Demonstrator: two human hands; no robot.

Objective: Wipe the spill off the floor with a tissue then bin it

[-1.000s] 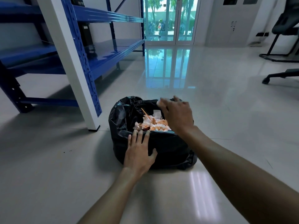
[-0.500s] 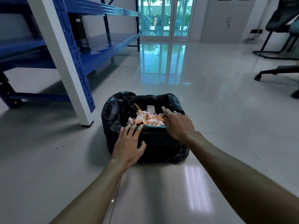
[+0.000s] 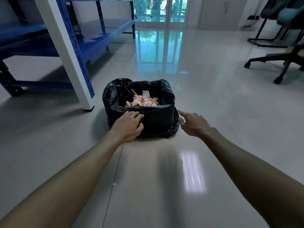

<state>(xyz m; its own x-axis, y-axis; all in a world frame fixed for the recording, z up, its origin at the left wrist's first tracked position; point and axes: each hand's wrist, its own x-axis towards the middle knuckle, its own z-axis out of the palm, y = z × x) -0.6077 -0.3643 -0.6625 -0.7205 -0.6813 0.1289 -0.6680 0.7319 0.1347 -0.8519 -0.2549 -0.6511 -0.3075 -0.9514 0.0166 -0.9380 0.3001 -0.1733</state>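
Note:
A low bin lined with a black bag stands on the glossy floor in front of me. Inside lie several crumpled tissues, white with orange stains. My left hand rests flat against the bin's near left side, fingers on the bag, holding nothing. My right hand hovers just right of the bin, fingers spread and empty, apart from the rim. No spill shows on the floor near the bin.
A blue and white metal shelf rack stands left of the bin, its white post close to it. Office chair bases sit at the far right. Glass doors are at the back. Shiny tiled floor lies between me and the bin.
My right hand has pulled back from over the tissues in the bin to its right side, now empty. My left hand slid down from the rim. The view has drawn back.

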